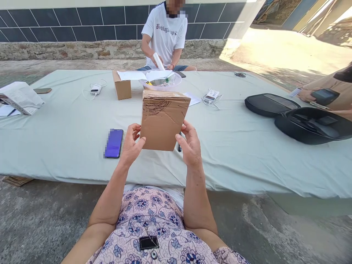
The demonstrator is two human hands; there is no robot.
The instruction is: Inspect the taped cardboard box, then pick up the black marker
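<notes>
Between my two hands a brown cardboard box (163,126) is held up over the near part of the table. Curved black lines are drawn across the upper part of its facing side. My left hand (132,145) grips its left edge, thumb in front and fingers behind. On the opposite edge, my right hand (190,143) holds it the same way. A dark pen-like object (179,147) lies partly hidden behind the box and my right thumb. To the left of my left hand rests a phone (114,143) with a lit blue screen.
A light green cloth (68,146) covers the table. Beyond the box stand a second cardboard box (123,90) and a basin (165,87) with papers. An open black case (310,124) lies right. A person in a white shirt (167,36) sits opposite; another person's hand (305,96) is at right.
</notes>
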